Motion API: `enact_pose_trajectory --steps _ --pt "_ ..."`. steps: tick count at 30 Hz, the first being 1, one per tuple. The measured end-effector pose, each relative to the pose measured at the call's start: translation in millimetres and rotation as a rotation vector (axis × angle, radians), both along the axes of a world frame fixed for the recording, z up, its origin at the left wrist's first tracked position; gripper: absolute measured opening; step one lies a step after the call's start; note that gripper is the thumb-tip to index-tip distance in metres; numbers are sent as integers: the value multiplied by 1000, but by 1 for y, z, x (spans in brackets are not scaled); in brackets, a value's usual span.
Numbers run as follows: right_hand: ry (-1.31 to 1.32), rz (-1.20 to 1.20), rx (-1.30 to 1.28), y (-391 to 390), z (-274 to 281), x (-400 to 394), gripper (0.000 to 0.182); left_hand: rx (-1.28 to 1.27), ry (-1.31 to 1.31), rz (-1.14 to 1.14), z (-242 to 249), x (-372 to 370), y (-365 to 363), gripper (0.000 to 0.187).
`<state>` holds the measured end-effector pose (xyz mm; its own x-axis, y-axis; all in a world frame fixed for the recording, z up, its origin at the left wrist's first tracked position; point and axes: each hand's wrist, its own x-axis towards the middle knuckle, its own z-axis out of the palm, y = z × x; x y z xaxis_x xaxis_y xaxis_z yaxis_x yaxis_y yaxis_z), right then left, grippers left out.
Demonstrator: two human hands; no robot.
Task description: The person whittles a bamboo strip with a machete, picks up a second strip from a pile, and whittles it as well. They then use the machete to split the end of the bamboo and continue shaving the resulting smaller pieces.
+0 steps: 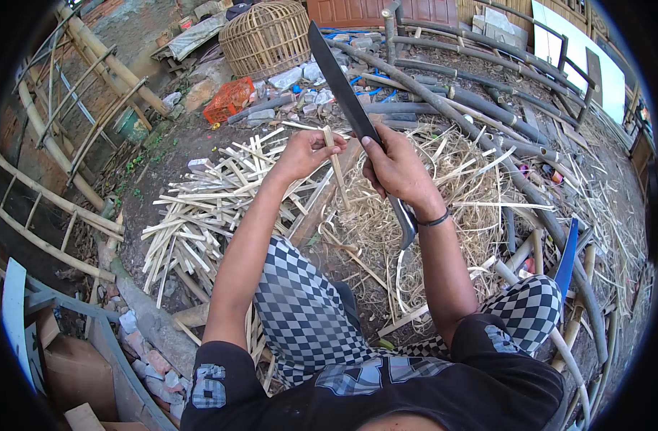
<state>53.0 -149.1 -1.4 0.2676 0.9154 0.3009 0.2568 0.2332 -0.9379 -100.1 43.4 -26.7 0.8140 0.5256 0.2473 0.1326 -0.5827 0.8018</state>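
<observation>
My left hand [309, 153] pinches the upper part of a short split bamboo strip [338, 176], which points down toward the ground. My right hand [401, 170] is wrapped round the handle of a machete [339, 82]. Its long dark blade slants up and to the left, past the top of the strip, and the handle's end shows below my wrist. Under my hands lies a wooden plank [318, 208]. Many cut bamboo strips [199, 208] are heaped to its left, while curly bamboo shavings [451, 208] cover the ground on the right.
A woven bamboo cage [265, 39] and an orange crate [228, 99] stand at the back among rubble. Long bamboo poles [487, 108] run along the right. A blue saw-like blade [567, 255] leans near my right knee. Bamboo ladder-like frames [48, 205] line the left side.
</observation>
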Motion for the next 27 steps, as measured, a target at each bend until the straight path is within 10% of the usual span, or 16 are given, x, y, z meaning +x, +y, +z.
enact_pose_trajectory --steps 27 --pt "-332 -262 176 20 -20 -27 37 170 201 59 19 6 -28 19"
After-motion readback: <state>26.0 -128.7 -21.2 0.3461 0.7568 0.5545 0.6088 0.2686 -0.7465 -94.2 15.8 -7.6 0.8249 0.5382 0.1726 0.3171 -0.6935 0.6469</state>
